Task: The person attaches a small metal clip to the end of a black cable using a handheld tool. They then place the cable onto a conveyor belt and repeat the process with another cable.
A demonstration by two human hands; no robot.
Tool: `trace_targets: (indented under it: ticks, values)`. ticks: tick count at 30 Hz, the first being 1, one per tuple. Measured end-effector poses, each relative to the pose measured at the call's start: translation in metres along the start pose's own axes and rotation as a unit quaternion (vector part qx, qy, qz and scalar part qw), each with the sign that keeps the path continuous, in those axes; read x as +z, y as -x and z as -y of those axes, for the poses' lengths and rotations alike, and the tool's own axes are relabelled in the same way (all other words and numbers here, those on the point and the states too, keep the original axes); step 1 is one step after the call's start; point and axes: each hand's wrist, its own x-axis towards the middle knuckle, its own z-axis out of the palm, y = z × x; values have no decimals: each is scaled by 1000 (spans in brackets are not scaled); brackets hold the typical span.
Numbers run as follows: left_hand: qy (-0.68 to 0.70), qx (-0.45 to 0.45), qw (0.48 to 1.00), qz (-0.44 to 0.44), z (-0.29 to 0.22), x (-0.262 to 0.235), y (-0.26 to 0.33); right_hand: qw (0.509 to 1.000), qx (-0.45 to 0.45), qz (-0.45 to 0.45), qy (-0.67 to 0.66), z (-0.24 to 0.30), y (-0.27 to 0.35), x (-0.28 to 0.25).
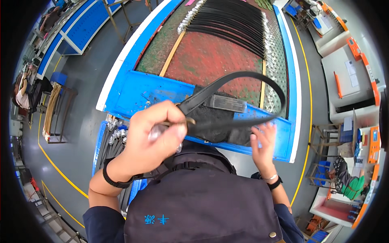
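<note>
My left hand (pixel 152 135) is closed on the buckle end of a black belt (pixel 259 81), with the silver buckle (pixel 156 131) showing between my fingers. The strap loops up over the bench, curves right and comes back down toward my right hand (pixel 263 146). That hand is raised with fingers spread just below the strap's free end; whether it touches the strap is unclear. Both hands hover above the near edge of the blue-rimmed workbench (pixel 137 91), over a dark pad (pixel 214 121).
A row of several black belts with silver buckles (pixel 231 22) lies fanned on the red-green mat farther back. More belts with buckles (pixel 113 139) sit in a blue bin at my left. Racks, tables and a seated person (pixel 348 182) surround the bench.
</note>
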Motion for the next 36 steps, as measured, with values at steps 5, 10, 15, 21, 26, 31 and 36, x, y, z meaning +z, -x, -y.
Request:
trace_targets:
  ticks: [5, 10, 15, 21, 26, 31, 36]
  values:
    - [329, -214, 918, 57, 12, 4, -10, 970, -158, -175, 61, 76, -55, -65]
    - [428, -313, 842, 100, 5, 6, -16, 976, -179, -72, 103, 101, -94, -70]
    - [470, -333, 806, 136, 14, -3, -11, 957, -287, -20, 37, 96, -112, -74]
    - [36, -2, 996, -80, 7, -7, -5, 965, -263, 9, -8, 96, -119, -79]
    - [-421, 295, 857, -3, -26, -10, -4, 963, -267, 29, -11, 96, -117, -85]
    - [-509, 238, 821, 104, -11, -4, -16, 962, -270, 39, -12, 98, -114, -85]
    - [-511, 237, 812, 152, 6, -4, -19, 963, -262, 52, -24, 89, -105, -75]
